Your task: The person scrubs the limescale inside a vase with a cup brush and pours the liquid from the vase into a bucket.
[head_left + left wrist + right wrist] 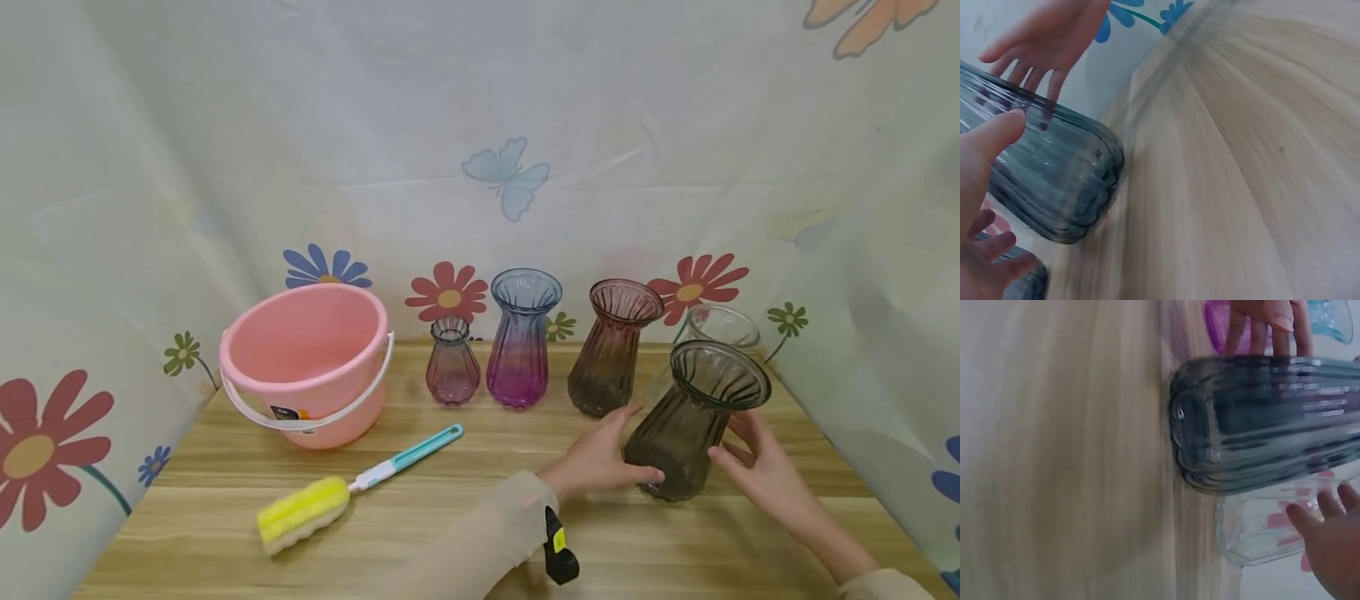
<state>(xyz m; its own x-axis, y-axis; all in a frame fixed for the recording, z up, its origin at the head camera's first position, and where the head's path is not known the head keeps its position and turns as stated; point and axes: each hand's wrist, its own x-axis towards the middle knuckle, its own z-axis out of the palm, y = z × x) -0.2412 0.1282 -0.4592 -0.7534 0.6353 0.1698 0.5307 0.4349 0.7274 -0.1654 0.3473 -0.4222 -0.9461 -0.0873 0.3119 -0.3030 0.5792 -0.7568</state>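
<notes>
A smoky grey ribbed glass vase (678,442) with a flared rim is between my two hands at the right of the table. My left hand (600,454) is at its left side, thumb across the front of the lower body, fingers spread. My right hand (765,467) is at the right side, fingers loosely extended. Spread fingers also show beside the vase (1272,425) in the right wrist view. Whether each hand presses the glass is hard to tell. Behind it stands a clear glass vase (723,323), partly hidden.
To the left of the grey vase stand a reddish-brown vase (607,358), a blue-to-magenta vase (517,350) and a small pinkish vase (452,371). A pink bucket (360,400) with a white handle is at the back left. In front lies a yellow sponge brush (307,508) with a turquoise handle.
</notes>
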